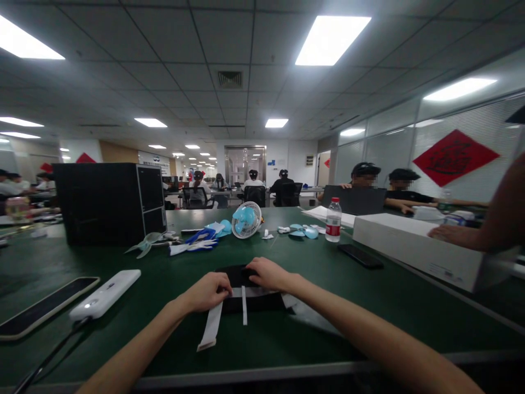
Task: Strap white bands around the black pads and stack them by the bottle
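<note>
Your black cloth lies on the tabletop nearer you than the fan; your left hand, fingers bunched together by the wide white strap, and right hand, fingers curled over the cloth, seemingly keep it flat; I cannot tell whether either clamps.

Flat black piece, narrow white strip across it, white strap at left
</note>
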Available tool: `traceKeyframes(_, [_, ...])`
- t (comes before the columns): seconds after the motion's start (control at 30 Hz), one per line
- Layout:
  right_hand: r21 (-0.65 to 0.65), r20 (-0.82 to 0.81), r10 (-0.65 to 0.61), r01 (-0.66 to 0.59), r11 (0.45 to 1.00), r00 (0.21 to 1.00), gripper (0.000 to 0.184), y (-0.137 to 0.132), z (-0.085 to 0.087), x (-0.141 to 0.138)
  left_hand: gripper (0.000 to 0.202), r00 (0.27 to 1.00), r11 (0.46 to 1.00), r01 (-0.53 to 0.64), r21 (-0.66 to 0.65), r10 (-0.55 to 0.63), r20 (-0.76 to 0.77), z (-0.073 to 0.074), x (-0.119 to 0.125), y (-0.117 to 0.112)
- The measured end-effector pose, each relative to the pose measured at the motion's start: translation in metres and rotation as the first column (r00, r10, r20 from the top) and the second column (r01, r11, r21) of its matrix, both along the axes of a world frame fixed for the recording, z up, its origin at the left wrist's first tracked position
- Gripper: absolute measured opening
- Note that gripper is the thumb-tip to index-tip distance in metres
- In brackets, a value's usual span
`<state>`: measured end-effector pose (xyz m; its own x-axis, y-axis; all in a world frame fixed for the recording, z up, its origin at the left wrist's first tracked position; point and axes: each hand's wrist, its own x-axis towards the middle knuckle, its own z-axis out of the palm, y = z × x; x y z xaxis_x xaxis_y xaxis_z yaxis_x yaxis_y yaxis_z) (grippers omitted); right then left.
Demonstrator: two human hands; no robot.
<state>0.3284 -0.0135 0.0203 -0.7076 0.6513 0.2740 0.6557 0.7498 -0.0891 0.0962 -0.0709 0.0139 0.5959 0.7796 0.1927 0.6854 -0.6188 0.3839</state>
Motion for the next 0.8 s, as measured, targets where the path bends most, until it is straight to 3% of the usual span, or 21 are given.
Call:
traceKeyframes(0.17, [0.048, 0.013, -0.039, 0.038, 0.998, 0.999, 0.033, 0.024, -0.006, -0.012, 0.022, 0.998, 0.999, -0.039, -0.039, 0.041, 0.05, 0.003, 0.001, -0.002])
traceKeyframes(0.3, [0.06, 0.059, -0.041, 0.037, 0.998, 0.997, 0.03, 0.032, -0.008, -0.02, 0.026, 0.982, 0.978, -0.18, 0.102, 0.173, 0.076, 0.005, -0.009, 0.007])
traceKeyframes(0.4, [0.045, 0.077, -0.036, 0.032, 0.998, 0.996, 0.027, 0.036, -0.009, -0.021, 0.03, 0.938, 0.908, -0.344, 0.239, 0.345, 0.037, 0.0, -0.032, 0.024])
traceKeyframes(0.5, [0.031, 0.053, -0.063, 0.061, 0.998, 0.997, 0.027, 0.039, -0.007, -0.014, 0.031, 0.833, 0.815, -0.502, 0.289, 0.545, -0.091, -0.009, -0.063, 0.042])
traceKeyframes(0.63, [0.053, -0.023, -0.219, 0.22, 0.974, 0.975, 0.025, 0.046, 0.007, 0.016, 0.033, 0.711, 0.739, -0.623, 0.255, 0.672, -0.209, -0.02, -0.096, 0.058])
traceKeyframes(0.8, [0.045, -0.092, -0.514, 0.519, 0.853, 0.853, 0.028, 0.062, 0.026, 0.092, 0.04, 0.69, 0.735, -0.649, 0.196, 0.677, -0.254, -0.027, -0.109, 0.064])
